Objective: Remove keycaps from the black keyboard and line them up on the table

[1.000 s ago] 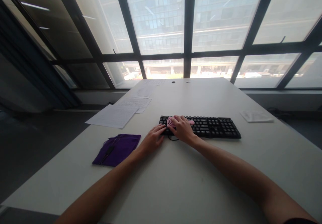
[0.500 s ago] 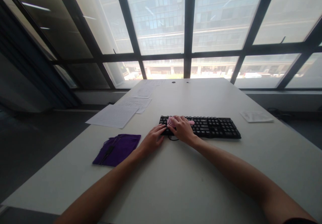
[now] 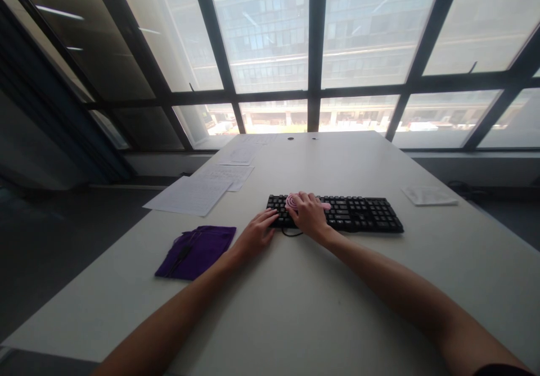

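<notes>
Slightly to the right along the keyboard (image 3: 371, 216) have moved the pink tool (image 3: 291, 200) and the right hand (image 3: 309, 216), compared with the earlier frame, while the left hand (image 3: 256, 233) stays in the same place. Pink tool lies on the left part of the keys; it has a round head with rings and a short handle, which comes out to the right from under the fingers. Right hand is closed over it from above, so its middle is hidden. Left hand is rather open, palm down, with its fingertips on the near left corner of the keyboard. Just before this near edge, a thin black cable (image 3: 291, 235) makes a curve between the two hands. Beside the left forearm lies a purple pouch (image 3: 205, 252) with a dark cord on it. Farther to the left, some printed papers (image 3: 189, 195) partly overlap on the white table (image 3: 320, 308). Near the right edge of the table is a flat white packet (image 3: 429, 196), and behind the far end stand big windows (image 3: 274, 38) with dark frames.
</notes>
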Demonstrator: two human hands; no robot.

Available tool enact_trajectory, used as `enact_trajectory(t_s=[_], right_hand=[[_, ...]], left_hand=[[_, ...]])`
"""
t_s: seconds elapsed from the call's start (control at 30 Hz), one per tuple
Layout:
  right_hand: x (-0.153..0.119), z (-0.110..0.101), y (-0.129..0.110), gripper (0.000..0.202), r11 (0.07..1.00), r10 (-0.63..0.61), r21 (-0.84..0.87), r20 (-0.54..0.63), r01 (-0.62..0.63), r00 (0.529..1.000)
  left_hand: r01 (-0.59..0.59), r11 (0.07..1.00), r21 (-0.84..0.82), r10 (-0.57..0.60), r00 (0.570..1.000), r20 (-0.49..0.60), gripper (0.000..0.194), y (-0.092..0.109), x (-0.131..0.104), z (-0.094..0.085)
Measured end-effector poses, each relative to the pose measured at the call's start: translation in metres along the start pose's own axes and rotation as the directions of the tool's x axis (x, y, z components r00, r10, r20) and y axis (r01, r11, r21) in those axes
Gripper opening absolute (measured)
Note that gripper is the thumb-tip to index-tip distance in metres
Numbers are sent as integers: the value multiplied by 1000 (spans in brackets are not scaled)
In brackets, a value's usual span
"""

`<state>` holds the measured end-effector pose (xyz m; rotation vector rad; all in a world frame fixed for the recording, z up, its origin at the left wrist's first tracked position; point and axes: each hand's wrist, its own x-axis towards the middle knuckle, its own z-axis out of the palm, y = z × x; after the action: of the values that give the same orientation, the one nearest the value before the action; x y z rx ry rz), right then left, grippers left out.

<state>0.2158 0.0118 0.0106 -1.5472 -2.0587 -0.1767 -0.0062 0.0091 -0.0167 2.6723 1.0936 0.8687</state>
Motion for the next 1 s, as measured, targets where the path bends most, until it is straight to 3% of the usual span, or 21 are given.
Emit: enact_trajectory(t_s=[0.27,1.0], right_hand=[[-1,1,-1,41,994,-94,53,2,94,996],[-3,2,-6,45,984,-172,57,9,171,985]], left_hand=[[13,1000,-4,-13,1000,7,49,0,0,0],[11,999,-35,-11,1000,13,53,0,1,-1]])
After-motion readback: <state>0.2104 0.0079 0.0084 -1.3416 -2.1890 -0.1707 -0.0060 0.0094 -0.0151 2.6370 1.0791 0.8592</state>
